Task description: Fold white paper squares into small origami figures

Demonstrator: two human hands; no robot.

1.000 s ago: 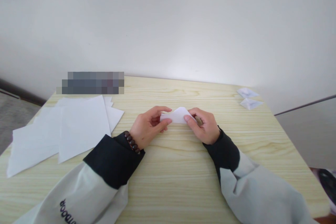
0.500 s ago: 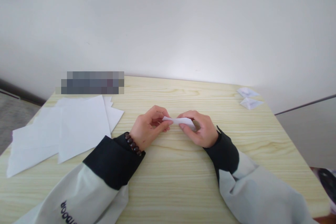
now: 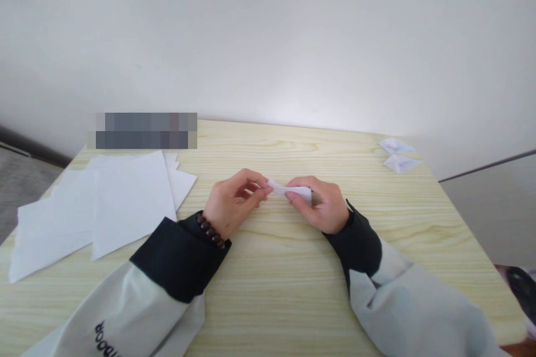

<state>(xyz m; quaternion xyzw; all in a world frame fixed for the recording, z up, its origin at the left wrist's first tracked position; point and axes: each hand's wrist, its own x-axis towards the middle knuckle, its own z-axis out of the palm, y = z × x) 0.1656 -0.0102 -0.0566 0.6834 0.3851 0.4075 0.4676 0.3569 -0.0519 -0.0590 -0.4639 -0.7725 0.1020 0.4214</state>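
A small folded piece of white paper (image 3: 292, 191) is held just above the middle of the light wooden table (image 3: 276, 290). My left hand (image 3: 234, 206), with a dark bead bracelet on its wrist, pinches the paper's left tip between thumb and fingers. My right hand (image 3: 320, 204) is wrapped round the paper's right part, thumb on top. Most of the paper is hidden inside the two hands.
Several loose white sheets (image 3: 100, 206) lie spread on the table's left side. Two small folded paper shapes (image 3: 397, 155) sit at the far right corner. A blurred-out strip (image 3: 142, 131) lies at the table's back edge, against a white wall.
The paper stood up as a rounded flap between my hands; it has since been pressed down into a narrow flat strip, and my hands have drawn closer together around it.
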